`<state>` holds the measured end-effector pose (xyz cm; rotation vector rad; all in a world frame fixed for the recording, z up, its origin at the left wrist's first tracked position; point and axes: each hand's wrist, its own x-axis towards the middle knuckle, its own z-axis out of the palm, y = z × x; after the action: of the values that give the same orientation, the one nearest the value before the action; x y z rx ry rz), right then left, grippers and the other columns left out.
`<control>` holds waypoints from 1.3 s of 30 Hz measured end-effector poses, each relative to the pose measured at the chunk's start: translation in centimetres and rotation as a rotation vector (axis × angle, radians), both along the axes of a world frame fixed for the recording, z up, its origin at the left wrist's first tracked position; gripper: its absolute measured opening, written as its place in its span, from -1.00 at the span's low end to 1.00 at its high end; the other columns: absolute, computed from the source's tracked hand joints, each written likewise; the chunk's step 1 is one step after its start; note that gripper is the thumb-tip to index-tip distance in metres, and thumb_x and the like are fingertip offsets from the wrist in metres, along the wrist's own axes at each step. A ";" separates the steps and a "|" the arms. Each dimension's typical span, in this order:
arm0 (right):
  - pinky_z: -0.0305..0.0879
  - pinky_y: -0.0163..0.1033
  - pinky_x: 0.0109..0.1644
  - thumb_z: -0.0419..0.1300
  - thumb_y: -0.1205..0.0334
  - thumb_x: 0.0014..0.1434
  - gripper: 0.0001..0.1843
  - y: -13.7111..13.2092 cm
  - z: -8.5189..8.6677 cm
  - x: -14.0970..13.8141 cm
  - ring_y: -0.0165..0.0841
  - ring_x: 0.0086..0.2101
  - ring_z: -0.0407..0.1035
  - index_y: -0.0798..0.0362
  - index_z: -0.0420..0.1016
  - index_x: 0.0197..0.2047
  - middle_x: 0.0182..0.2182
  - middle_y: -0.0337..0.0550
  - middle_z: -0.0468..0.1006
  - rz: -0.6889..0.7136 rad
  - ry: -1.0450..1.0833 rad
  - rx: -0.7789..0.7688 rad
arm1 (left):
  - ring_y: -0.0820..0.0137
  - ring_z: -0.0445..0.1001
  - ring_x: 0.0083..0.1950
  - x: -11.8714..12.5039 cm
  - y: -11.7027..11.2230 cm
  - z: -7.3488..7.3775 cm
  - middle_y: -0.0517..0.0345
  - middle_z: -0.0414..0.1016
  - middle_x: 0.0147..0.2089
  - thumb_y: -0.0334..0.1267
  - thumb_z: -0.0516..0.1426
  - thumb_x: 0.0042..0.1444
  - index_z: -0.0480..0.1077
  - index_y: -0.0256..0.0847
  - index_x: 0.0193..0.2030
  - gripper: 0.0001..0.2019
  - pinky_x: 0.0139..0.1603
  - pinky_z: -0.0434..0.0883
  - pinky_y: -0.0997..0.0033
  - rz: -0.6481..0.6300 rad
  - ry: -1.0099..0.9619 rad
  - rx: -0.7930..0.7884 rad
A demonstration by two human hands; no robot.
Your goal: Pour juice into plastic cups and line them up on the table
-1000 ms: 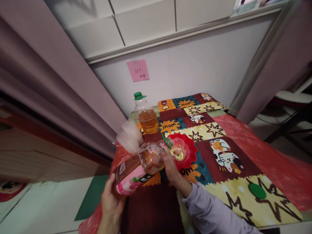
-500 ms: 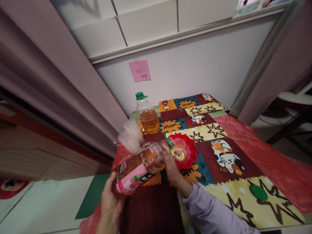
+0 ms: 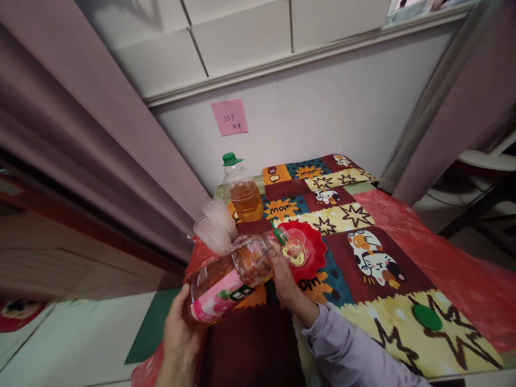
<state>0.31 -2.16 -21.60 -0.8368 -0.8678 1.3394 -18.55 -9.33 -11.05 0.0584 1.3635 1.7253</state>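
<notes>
A large clear bottle (image 3: 220, 298) of amber drink with a pink label is tilted nearly on its side, its mouth toward the right. My left hand (image 3: 181, 328) grips its base end. My right hand (image 3: 284, 279) is wrapped round the bottle near the neck, where a green ring (image 3: 279, 232) shows. The mouth is at a clear plastic cup (image 3: 297, 237) over a red scalloped plate (image 3: 316, 255); whether liquid flows cannot be made out. Off to the right a round green cap (image 3: 427, 318) lies on the patterned mat.
A second bottle (image 3: 245, 199) with a green cap stands upright near the wall. Left of it, two stacks of clear plastic cups (image 3: 212, 234) lean at the table's left edge. Patterned mats (image 3: 374, 258) cover a red tablecloth (image 3: 447, 252). A pink note (image 3: 229, 117) hangs on the wall.
Almost nothing differs. The bottle and both hands keep nearly the same pose, and the view has shifted very slightly.
</notes>
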 end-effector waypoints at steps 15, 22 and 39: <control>-0.04 0.27 0.80 0.25 -0.57 0.42 -0.15 0.1 0.3 -0.2 0.03 0.60 0.28 -0.15 0.64 0.47 0.51 -0.07 0.59 -0.031 0.060 -0.016 | 0.26 0.74 -0.36 1.1 0.3 2.2 0.08 0.82 -0.22 -0.41 0.21 0.23 0.66 -0.22 -0.08 -0.79 -0.23 0.72 0.32 -0.008 0.008 -0.056; -0.01 0.31 0.79 0.25 -0.57 0.42 -0.15 0.1 0.3 -0.2 0.03 0.58 0.33 -0.14 0.65 0.46 0.50 -0.07 0.61 -0.028 0.080 -0.026 | 0.24 0.75 -0.36 1.2 0.5 2.3 0.06 0.83 -0.22 -0.42 0.22 0.22 0.68 -0.21 -0.10 -0.80 -0.23 0.73 0.30 -0.003 0.025 -0.055; -0.08 0.33 0.80 0.29 -0.55 0.40 -0.18 0.3 0.0 -0.3 0.02 0.60 0.29 -0.15 0.67 0.42 0.52 -0.07 0.59 -0.036 0.110 -0.072 | 0.23 0.75 -0.37 0.2 0.5 1.7 0.04 0.83 -0.19 -0.41 0.25 0.27 0.71 -0.22 -0.06 -0.81 -0.11 0.76 0.27 -0.063 0.024 -0.024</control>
<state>0.01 -1.89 -21.58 -0.8223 -0.7195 1.3785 -18.35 -8.88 -9.37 0.1077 1.3849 1.6599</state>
